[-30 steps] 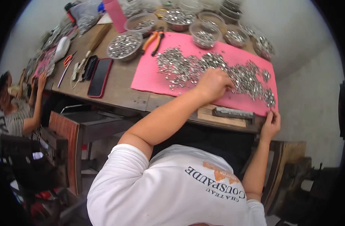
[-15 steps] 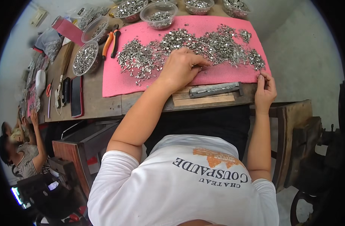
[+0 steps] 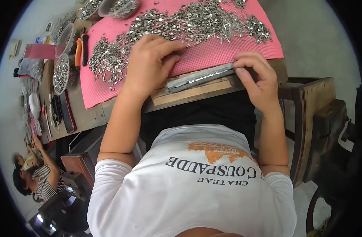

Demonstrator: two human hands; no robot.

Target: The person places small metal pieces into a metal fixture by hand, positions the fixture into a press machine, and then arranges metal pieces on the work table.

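My left hand (image 3: 151, 65) hovers over the near edge of a heap of small shiny metal pieces (image 3: 204, 23). Its index finger reaches out among stray pieces, with the thumb apart below; the other fingers are mostly hidden. A long grey slotted metal bar (image 3: 202, 79) lies at the table's near edge, a row of bright pieces along its slot. At the bar's right end, my right hand (image 3: 260, 79) grips it between thumb and fingers. Under the heap spreads a pink textured mat (image 3: 212, 55).
A flat wooden strip (image 3: 192, 94) lies in front of the bar. To the left are orange-and-black pliers (image 3: 81, 51), a plastic tub of metal pieces (image 3: 61, 75) and a phone (image 3: 68, 114). Farther left, a person in a striped shirt (image 3: 46, 177) sits at work.
My right hand has left the mat's right corner and taken hold of the bar's right end. My left hand stays near the heap's edge. The whole view has shifted.
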